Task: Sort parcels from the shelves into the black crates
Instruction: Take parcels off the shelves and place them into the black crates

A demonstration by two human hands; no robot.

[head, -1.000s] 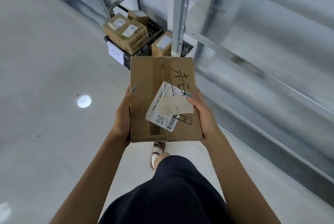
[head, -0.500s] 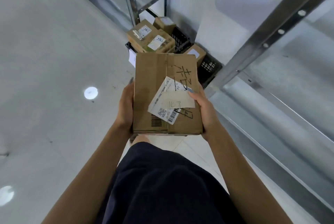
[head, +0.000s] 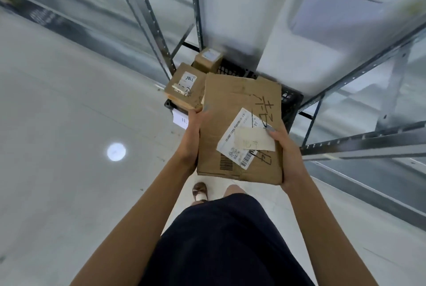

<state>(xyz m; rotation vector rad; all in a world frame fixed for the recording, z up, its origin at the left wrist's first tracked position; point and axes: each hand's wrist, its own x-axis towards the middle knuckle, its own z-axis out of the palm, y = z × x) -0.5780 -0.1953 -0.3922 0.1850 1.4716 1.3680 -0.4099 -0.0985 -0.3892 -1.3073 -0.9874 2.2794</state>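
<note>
Since 2 small boxes (head: 184,85) already sit in the black crate (head: 291,106) under the metal shelving (head: 147,16), the sorting looks partly done. The flat cardboard parcel (head: 232,129) hangs just before that crate, not yet dropped in. The left hand (head: 192,129) grips its left edge and the right hand (head: 288,153) its right, thumb on the label. Whether parcels remain on the shelves cannot be seen.

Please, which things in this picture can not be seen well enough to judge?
All in the head view:
- Inside of the black crate: the held parcel covers most of it, so free room is unknown.
- The white tag on the crate front: its right end lies behind the left hand.
- The right hand: its fingers are under the parcel, only the thumb shows.
- The shelf above: blurred.
</note>
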